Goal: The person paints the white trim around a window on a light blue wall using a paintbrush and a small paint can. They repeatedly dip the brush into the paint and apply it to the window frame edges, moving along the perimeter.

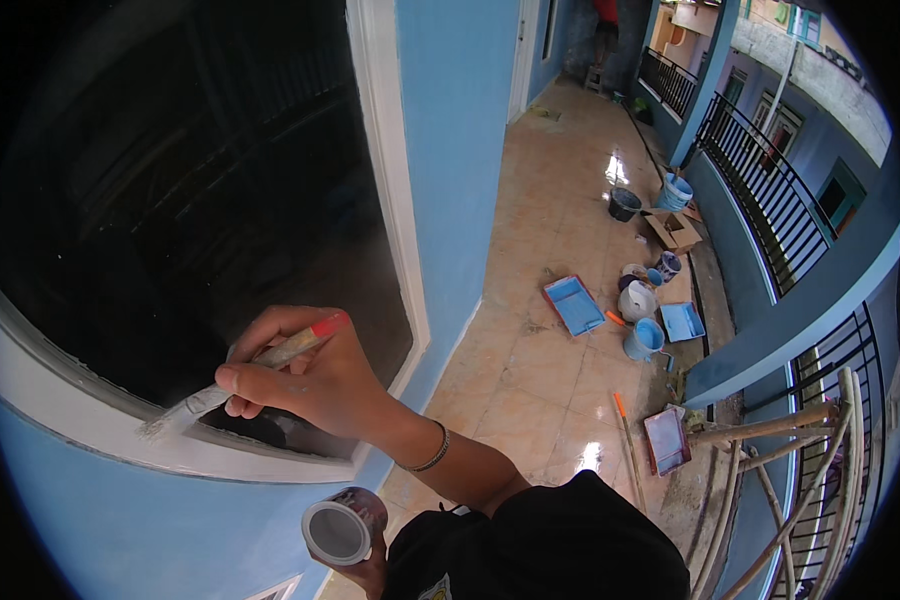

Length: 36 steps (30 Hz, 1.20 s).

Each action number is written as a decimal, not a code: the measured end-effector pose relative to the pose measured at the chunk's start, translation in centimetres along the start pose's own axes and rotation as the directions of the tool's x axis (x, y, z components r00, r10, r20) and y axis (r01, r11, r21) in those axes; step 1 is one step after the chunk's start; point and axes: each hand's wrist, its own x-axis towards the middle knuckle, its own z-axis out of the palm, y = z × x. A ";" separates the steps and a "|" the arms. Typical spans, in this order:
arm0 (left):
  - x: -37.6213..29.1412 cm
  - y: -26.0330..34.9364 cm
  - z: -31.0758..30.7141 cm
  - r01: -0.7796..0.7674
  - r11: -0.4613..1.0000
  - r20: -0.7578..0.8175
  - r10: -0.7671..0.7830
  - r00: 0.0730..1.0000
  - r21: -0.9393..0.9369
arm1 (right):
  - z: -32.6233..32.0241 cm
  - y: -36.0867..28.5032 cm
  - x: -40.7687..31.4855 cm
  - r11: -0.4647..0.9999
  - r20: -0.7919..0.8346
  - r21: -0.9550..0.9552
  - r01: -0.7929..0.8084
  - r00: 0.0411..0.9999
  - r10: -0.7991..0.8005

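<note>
My right hand holds a paintbrush with a red-tipped, paint-smeared handle. The white-coated bristles rest on the white window frame, at its lower part below the dark glass pane. Lower down, my left hand grips a small paint can by its side; the can's opening faces up and pale paint shows inside. Light blue wall surrounds the frame.
Paint trays, a bucket of blue paint, a cardboard box and an orange-tipped pole lie on the tiled floor. Wooden pole scaffolding stands at the right, near black railings. Another person stands on a stool far off.
</note>
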 end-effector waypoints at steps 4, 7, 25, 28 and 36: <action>1.1 1.8 -1.3 0.011 0.994 0.178 0.009 0.984 -0.106 | -1.2 -1.7 -6.2 0.998 -0.227 -0.044 -0.033 0.974 0.022; -0.2 1.6 0.1 0.122 0.942 0.321 -0.016 0.947 -0.312 | -4.1 -2.9 -14.3 0.975 -0.427 -0.191 -0.117 0.904 0.025; -12.3 12.1 18.9 0.129 0.912 0.757 0.236 0.609 -0.389 | -16.0 -17.9 -43.0 0.948 -0.902 -0.319 -0.006 0.307 -0.302; -15.3 13.9 23.5 0.183 0.894 0.793 0.250 0.556 -0.410 | -18.9 -21.0 -45.1 0.935 -0.901 -0.352 -0.048 0.289 -0.324; -19.4 19.5 33.0 0.327 0.852 0.871 0.255 0.420 -0.408 | -26.0 -26.0 -47.3 0.952 -0.934 -0.293 -0.092 0.241 -0.264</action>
